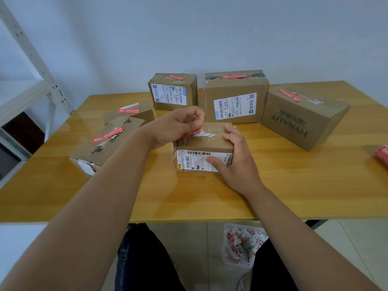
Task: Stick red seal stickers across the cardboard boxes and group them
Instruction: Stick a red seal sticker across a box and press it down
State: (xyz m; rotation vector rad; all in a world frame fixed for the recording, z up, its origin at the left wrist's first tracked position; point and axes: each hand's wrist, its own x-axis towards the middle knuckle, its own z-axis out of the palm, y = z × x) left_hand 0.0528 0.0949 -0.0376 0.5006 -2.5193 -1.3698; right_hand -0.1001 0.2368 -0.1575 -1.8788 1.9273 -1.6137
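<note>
A small cardboard box (206, 143) with a white shipping label stands at the table's middle. My right hand (233, 156) grips its right end, thumb on the label and fingers over the top. My left hand (180, 127) pinches a red seal sticker (197, 131) at the box's top left edge; my fingers hide most of it. Several other boxes carry red stickers on top: two at the back (173, 92) (235, 97), a HYNAUT box (302, 116) on the right, and two flatter boxes (109, 143) (134, 111) on the left.
The yellow wooden table (273, 185) stands against a pale wall. A red stack of stickers (383, 156) lies at its right edge. On the floor below is a clear bag of peeled sticker scraps (243, 246). A white metal shelf (31, 85) stands on the left.
</note>
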